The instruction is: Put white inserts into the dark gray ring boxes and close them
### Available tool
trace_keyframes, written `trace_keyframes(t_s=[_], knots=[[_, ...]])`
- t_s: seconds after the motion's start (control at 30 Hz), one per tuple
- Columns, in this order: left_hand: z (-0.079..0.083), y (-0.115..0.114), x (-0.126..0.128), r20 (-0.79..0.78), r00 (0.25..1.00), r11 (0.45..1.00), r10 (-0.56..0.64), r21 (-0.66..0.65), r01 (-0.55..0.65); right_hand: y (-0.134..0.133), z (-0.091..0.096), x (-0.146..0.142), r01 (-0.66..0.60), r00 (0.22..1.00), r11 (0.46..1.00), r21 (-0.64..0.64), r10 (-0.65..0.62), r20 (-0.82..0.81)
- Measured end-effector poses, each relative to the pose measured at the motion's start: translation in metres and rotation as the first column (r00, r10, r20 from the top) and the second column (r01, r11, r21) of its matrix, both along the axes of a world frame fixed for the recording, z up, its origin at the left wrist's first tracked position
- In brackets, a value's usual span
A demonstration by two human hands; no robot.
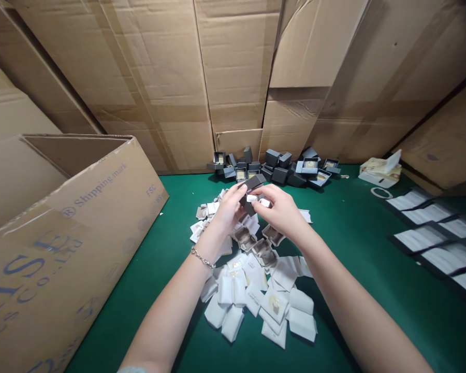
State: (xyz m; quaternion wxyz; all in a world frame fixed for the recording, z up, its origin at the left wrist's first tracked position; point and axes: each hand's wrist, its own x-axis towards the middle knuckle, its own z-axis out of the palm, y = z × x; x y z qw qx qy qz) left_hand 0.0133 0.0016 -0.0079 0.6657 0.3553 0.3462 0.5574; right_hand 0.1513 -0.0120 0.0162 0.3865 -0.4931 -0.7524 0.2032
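My left hand (232, 206) is closed round a small black jewellery box (252, 182) with its lid raised. At the front of that box, the fingers of my right hand (279, 210) pinch a white padded insert (252, 199); part of it is hidden by the fingers. Beneath both hands lies a heap of grey-brown moulded inserts (264, 253) and white pieces. Closer to me, folded white pouches or cards (274, 305) are spread over the green table (171, 243), some with a gold print.
Along the back cardboard wall (171, 103) stand several dark small boxes (279, 166), some open. A large open carton (112, 217) fills the left. At the right are a tissue pack (380, 171), a white ring (381, 192) and black trays with white contents (431, 241).
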Motion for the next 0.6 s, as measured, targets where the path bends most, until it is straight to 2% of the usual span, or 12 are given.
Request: trace_keyframes(t_s=[0.23,0.37,0.6], knots=[[-0.0033,-0.0004,-0.002,-0.011,0.999,0.999,-0.044,-0.009,0.044,-0.0008,-0.0013,-0.0012,-0.009,1.0,0.999,-0.032,0.009,0.014],[-0.0023,-0.0009,-0.0014,0.004,0.999,0.999,-0.035,-0.026,0.035,-0.0014,-0.0029,-0.0037,0.012,0.999,1.0,-0.028,-0.013,-0.03],[0.0051,-0.0006,-0.0042,0.083,0.997,0.993,0.005,-0.118,0.004,-0.0043,0.0,-0.006,-0.088,0.996,0.992,0.095,0.09,-0.014]])
